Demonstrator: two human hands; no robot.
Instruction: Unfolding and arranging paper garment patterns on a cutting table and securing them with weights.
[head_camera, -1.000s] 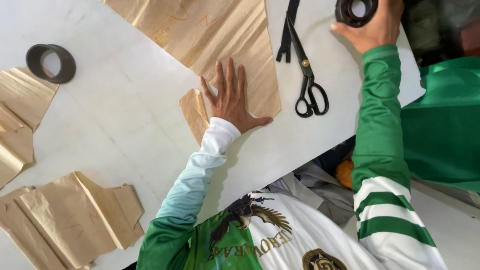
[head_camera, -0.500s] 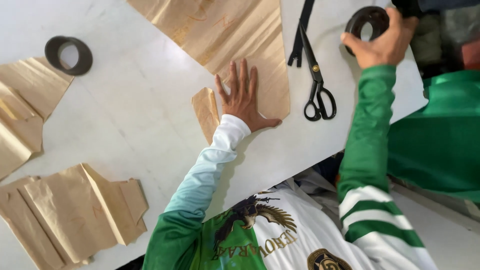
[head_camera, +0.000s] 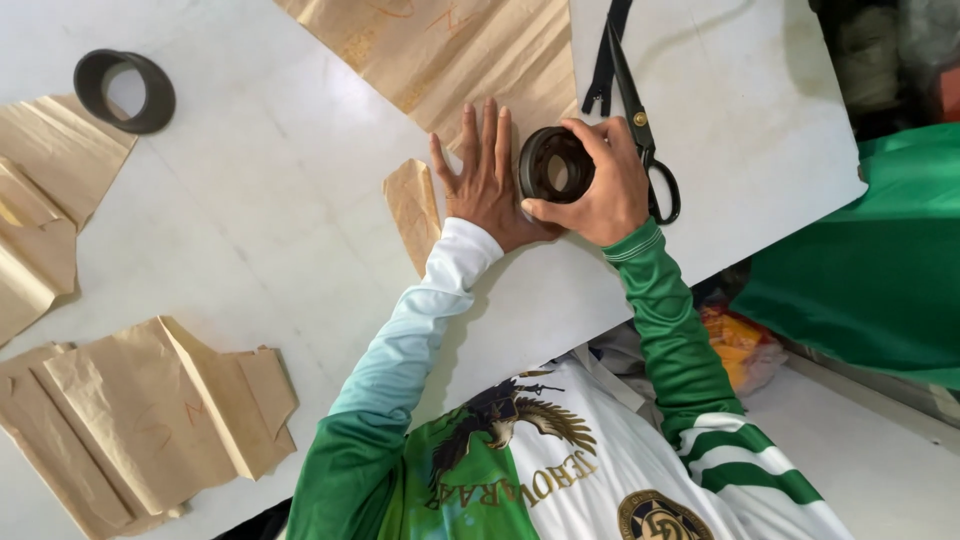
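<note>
White worktable (head_camera: 250, 230): taken as the landmark; the whole view is filled by it.

Large brown paper pattern sheet (head_camera: 450, 50): laid flat at the table's far edge, faint markings seen on it. Folded brown paper pieces (head_camera: 150, 420) are stacked at the table's near left corner, more at the left edge.

Left hand (head_camera: 490, 185): pressed flat on the sheet's lower corner, fingers spread, nothing gripped.

Right hand (head_camera: 600, 190): closed around a black ring-shaped tape roll (head_camera: 555, 165), held on the table just beside the left hand.

Black-handled scissors (head_camera: 640, 130): lying untouched right of the roll. A second black ring (head_camera: 125, 90) is seen at the far left.

No tape is seen pulled or stuck yet; the sheet appears only pinned, fixing judged undone.
</note>
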